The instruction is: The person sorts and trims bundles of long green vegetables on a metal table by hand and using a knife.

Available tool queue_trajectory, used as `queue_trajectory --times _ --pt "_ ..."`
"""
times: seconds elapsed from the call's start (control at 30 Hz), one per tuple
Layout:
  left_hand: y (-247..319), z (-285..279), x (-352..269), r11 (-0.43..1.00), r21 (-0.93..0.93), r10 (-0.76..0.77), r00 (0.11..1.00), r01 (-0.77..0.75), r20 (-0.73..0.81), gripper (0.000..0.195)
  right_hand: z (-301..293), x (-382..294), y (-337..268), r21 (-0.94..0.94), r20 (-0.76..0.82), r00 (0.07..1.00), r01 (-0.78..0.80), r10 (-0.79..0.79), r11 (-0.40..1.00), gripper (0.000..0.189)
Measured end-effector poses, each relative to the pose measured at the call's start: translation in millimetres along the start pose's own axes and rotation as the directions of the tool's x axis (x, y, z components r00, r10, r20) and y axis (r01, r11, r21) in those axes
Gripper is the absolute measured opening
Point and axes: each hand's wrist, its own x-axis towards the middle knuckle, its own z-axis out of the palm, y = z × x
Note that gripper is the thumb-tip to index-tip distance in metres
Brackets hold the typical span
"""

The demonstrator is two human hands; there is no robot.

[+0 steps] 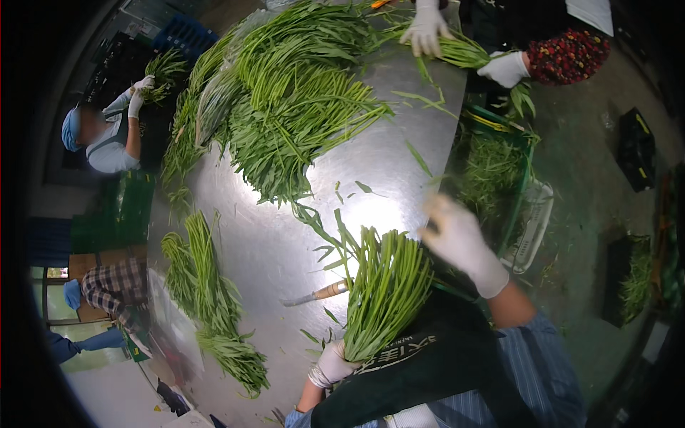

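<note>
My left hand [335, 364], in a white glove with bands around the wrist, grips a bunch of long-stemmed leafy greens [390, 286] by its leafy end. The stem ends fan out away from me over the table edge. My right hand [464, 243], gloved too and blurred, is up to the right of the bunch, apart from it, with thumb and fingers parted. A faint blur shows beyond its fingertips. Beside the bunch, a knife with a wooden handle [330, 290] lies on the metal table [257, 267], its handle end partly behind the stems.
A large heap of greens [299, 96] covers the table's far side. Smaller bunches [206, 283] lie at left. A green crate of trimmings [495, 166] stands right, near a white basket [530, 227]. Across the table, a co-worker's gloved hands [428, 32] handle greens. Other people work at left.
</note>
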Motion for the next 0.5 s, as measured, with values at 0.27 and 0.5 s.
queue_trajectory --times 0.27,0.5 --pt "7 -4 0 0.987 0.156 -0.049 0.997 0.039 0.061 0.038 22 1 -43 0.185 0.527 0.755 0.348 -0.392 0.919 0.028" --pt "8 -2 0 0.99 0.138 -0.001 0.999 -0.005 0.042 0.037 25 6 -21 0.277 0.551 0.653 0.443 -0.519 0.852 0.008"
